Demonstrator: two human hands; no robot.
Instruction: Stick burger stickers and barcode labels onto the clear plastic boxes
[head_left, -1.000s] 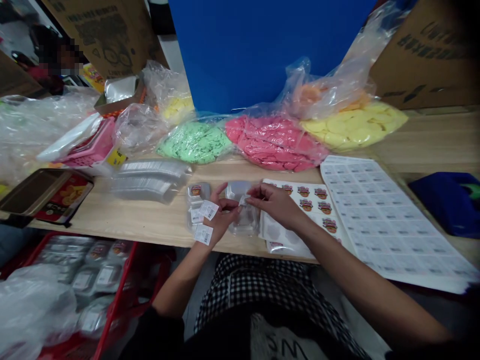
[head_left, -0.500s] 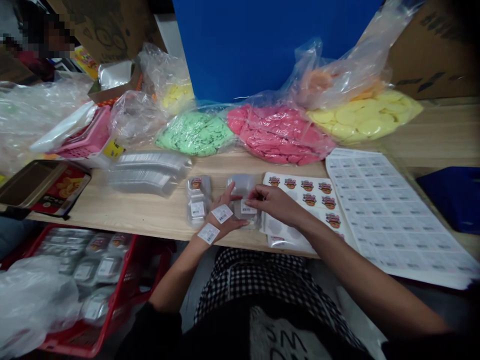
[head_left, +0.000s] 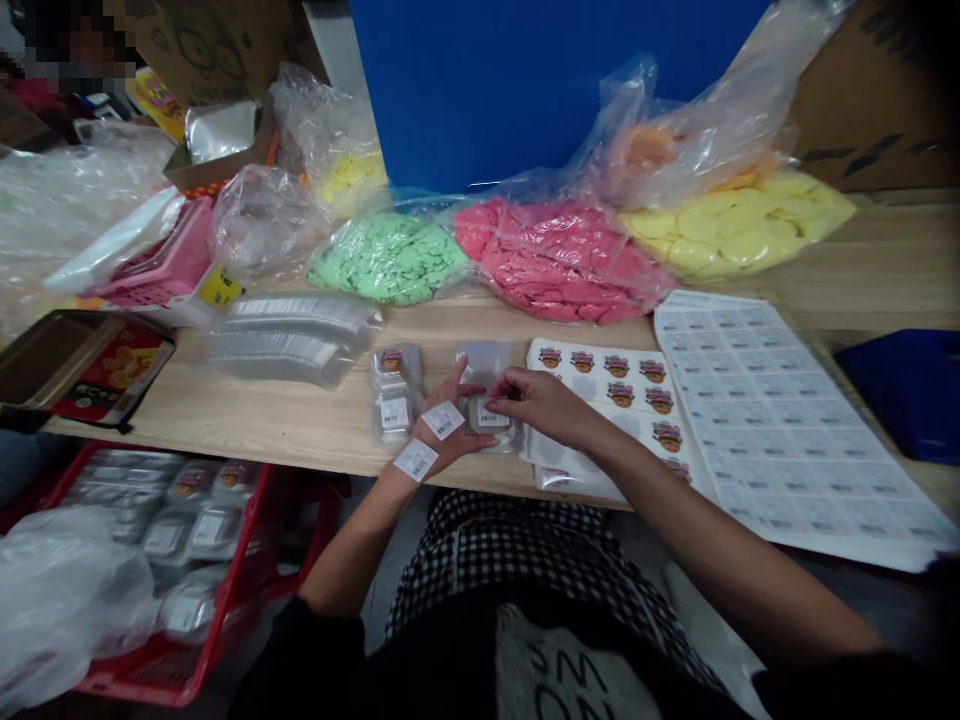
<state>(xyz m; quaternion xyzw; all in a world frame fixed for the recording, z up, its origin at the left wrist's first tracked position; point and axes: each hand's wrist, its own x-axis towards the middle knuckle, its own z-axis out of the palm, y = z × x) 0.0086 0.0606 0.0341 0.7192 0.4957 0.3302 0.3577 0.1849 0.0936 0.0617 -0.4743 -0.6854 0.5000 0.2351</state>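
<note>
A clear plastic clamshell box (head_left: 487, 358) lies opened out on the table in front of me. My left hand (head_left: 444, 425) holds its near half between the spread thumb and fingers; two barcode labels (head_left: 444, 420) are stuck along the back of that hand and wrist. At the box's near half, a white barcode label (head_left: 493, 417) lies flat, and my right hand (head_left: 546, 402) pinches at its upper edge. Just left stands another clear clamshell box (head_left: 392, 385) with a burger sticker on one half and a barcode label on the other.
Burger sticker sheets (head_left: 600, 385) and barcode label sheets (head_left: 787, 430) lie to the right. Behind are bags of green (head_left: 394, 255), pink (head_left: 559, 260) and yellow pieces (head_left: 739, 225). Nested clear boxes (head_left: 289, 335) lie left; a red crate (head_left: 247, 560) of packed boxes is below the table edge.
The view has shifted slightly. My right fingers stay at the label, which now looks flatter on the box. My left hand keeps its place around the box.
</note>
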